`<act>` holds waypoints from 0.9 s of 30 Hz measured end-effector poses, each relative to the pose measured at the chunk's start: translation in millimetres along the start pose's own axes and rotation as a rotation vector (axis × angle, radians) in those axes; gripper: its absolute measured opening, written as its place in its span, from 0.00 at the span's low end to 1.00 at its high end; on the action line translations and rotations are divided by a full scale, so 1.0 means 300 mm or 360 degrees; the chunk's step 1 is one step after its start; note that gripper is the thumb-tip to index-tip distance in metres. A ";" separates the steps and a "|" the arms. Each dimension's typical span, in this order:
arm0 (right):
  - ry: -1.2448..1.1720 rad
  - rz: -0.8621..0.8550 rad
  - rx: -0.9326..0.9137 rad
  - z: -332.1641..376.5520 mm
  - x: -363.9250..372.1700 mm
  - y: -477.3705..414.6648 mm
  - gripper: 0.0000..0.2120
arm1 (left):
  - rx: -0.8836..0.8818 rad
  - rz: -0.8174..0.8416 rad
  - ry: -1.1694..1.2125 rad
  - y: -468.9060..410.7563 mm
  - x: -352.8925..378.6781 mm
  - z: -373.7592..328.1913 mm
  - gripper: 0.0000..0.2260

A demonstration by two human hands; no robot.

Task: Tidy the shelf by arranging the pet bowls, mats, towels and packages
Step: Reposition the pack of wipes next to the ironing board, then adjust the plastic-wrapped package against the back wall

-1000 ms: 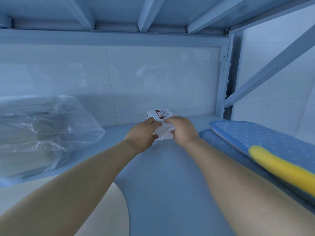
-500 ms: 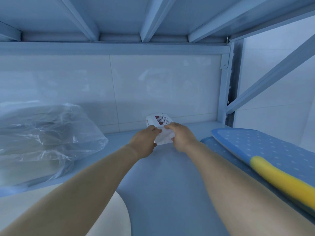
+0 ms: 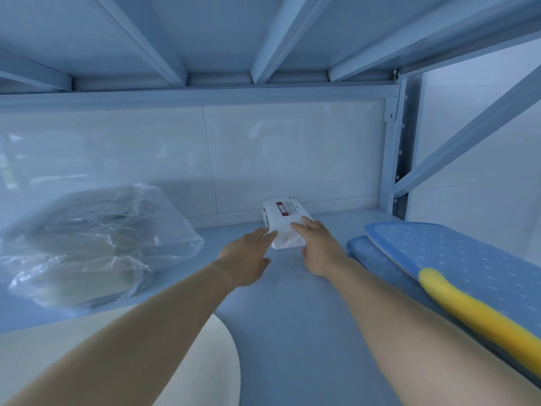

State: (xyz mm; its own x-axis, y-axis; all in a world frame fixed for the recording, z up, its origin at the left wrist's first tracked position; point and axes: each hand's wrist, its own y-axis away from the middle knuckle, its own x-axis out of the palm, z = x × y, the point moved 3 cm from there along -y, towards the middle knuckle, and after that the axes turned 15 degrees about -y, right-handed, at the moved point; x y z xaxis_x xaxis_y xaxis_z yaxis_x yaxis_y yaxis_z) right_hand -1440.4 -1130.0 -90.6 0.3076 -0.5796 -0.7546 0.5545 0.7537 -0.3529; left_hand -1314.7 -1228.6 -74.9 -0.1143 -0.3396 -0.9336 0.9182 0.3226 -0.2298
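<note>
The white packet (image 3: 282, 221) is now laid on the shelf (image 3: 292, 306); placement is judged done. Fingers of the left hand (image 3: 248, 256) and right hand (image 3: 319, 249) are straightened against it.

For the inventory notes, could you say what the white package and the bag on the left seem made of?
White package: likely soft matte film or paper, wrinkled at its near end. Left bag: thin clear glossy plastic, crinkled with bright glints.

Pale blue shelf (image 3: 292, 332), metal frame. At L a clear bag (image 3: 96, 244) w/ folded contents is laid on it. At mid-back a white packet (image 3: 282, 222) is placed flat. At R two blue mats (image 3: 439, 253) are stacked, lower one on the board. At front L a cream round sheet (image 3: 216, 364) is seen.
</note>
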 end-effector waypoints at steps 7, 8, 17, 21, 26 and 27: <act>-0.0252 -0.0018 -0.0236 0.203 -0.022 0.050 0.20 | -0.0073 -0.0214 -0.0056 0.129 -0.196 0.076 0.21; -0.0288 -0.0007 -0.0263 0.232 -0.019 0.054 0.20 | -0.0077 -0.0234 -0.0066 0.147 -0.218 0.086 0.21; -0.0542 0.0068 -0.0546 0.504 0.036 0.078 0.19 | -0.0247 -0.0411 -0.0113 0.329 -0.330 0.254 0.24; -0.0574 0.0113 -0.0625 0.623 0.057 0.068 0.19 | -0.0445 -0.0411 -0.0040 0.438 -0.331 0.381 0.24; -0.0563 0.0163 -0.0767 0.753 0.115 0.067 0.20 | -0.0675 -0.0227 -0.0197 0.554 -0.266 0.502 0.25; -0.0541 0.0171 -0.0794 0.773 0.130 0.066 0.20 | -0.0698 -0.0217 -0.0237 0.566 -0.256 0.517 0.25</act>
State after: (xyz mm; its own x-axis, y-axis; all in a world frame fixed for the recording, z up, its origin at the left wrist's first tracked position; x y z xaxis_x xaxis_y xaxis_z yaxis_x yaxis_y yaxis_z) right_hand -1238.0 -1209.5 1.2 0.6166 -0.4971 -0.6106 0.1033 0.8199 -0.5631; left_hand -1091.2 -1284.8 0.2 -0.1375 -0.5171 -0.8448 0.6487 0.5976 -0.4713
